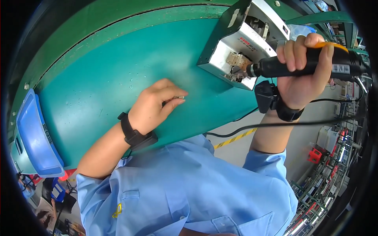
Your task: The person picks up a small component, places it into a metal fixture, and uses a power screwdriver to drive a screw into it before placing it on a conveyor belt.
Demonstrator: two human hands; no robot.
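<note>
My right hand (301, 88) is wrapped round a black electric screwdriver (269, 67) with an orange piece on top. The screwdriver lies nearly level, its tip pointing left into the front opening of a silver-and-black box-shaped screw feeder (224, 53). Whether the bit touches a screw there is too small to tell. Over the middle of the green mat, my left hand (149, 106) pinches a small metal piece (179, 97) between thumb and fingers. Most of that piece is hidden by the fingers, so its kind is unclear.
A blue plastic tray (37, 133) sits at the left end of the green-matted bench (94, 82). Tiny bits are scattered on the mat. A black cable (252, 126) crosses beside my right forearm. Shelving (327, 188) stands at the right; another person is at the lower left.
</note>
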